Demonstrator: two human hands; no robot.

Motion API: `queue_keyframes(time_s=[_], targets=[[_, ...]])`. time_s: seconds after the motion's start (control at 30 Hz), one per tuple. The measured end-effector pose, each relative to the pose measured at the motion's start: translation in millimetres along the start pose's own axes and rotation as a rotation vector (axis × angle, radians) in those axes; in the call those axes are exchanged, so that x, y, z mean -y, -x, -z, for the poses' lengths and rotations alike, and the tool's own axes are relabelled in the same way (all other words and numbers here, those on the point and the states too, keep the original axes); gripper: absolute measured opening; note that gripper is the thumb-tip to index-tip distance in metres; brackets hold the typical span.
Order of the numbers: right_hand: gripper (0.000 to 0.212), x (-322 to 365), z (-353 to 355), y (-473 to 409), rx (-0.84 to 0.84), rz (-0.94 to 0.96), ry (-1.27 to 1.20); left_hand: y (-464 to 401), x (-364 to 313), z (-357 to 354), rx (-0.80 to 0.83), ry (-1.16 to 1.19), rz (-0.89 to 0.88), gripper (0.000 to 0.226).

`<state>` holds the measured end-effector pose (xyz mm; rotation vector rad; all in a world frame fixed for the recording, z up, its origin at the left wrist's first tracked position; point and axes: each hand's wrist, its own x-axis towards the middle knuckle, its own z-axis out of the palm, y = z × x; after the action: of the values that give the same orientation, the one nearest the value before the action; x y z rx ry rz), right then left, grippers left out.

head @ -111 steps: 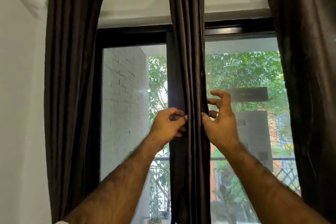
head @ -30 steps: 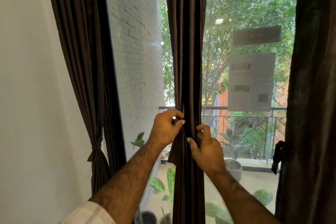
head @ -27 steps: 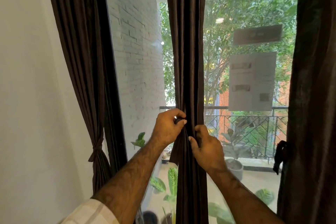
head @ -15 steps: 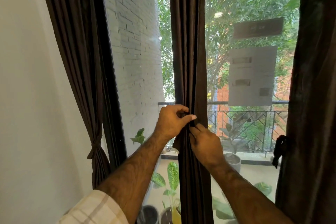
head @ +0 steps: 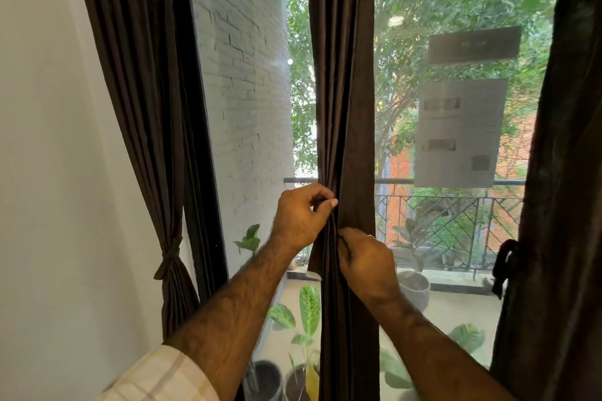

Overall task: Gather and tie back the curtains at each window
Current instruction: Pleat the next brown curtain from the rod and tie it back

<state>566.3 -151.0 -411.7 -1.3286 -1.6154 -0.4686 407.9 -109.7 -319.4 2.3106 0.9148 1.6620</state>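
Three dark brown curtains hang before one black-framed window (head: 198,146), all of a soft matte cloth falling in long vertical pleats. The right curtain (head: 560,172) fills the right edge of the frame, loose, with a dark tie (head: 503,265) dangling at its inner edge. The left curtain (head: 136,91) slants down the upper left and is cinched narrow at lower left by a knotted band (head: 169,260) of the same cloth. The middle curtain (head: 345,75) drops through the centre of the frame as a slim gathered column.

Two bare hands meet on it at mid-height. The left hand (head: 301,221) curls its fingers and thumb round the curtain's left folds. The right hand (head: 366,262), just below and to the right, pinches a thin dark cord (head: 335,231) against the cloth, fingers pressed together. One checked cream sleeve (head: 156,376) shows at the bottom left.
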Motion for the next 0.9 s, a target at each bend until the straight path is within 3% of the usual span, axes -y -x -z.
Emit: queue_keyframes(time_s=[0.13,0.3,0.4,0.57,0.7,0.9], targets=[[0.017,4.7,-6.5,-4.5,0.017,0.095,0.122,-1.4,-1.1,-1.8,0.037,-0.016,0.058,0.026],[0.032,5.6,-10.5,-1.0,0.04,0.186,0.22,-6.8,-5.9,2.0,-0.004,-0.1,0.114,0.032],[0.034,-1.7,-8.6,-1.6,0.1,0.131,0.086,-15.1,-7.0,4.9,0.002,-0.079,0.272,0.044],[0.021,-3.2,2.7,-4.0,0.037,-0.027,-0.198,-41.3,-17.4,16.3,0.194,-0.004,0.489,0.027],[0.013,-5.8,6.6,-9.3,-0.009,-0.106,-0.287,-53.6,-24.8,23.6,0.32,-0.044,0.51,0.024],[0.016,-26.9,6.7,-25.8,-0.159,-0.355,-0.321,-56.6,-22.5,29.3,0.364,-0.138,0.484,0.025]])
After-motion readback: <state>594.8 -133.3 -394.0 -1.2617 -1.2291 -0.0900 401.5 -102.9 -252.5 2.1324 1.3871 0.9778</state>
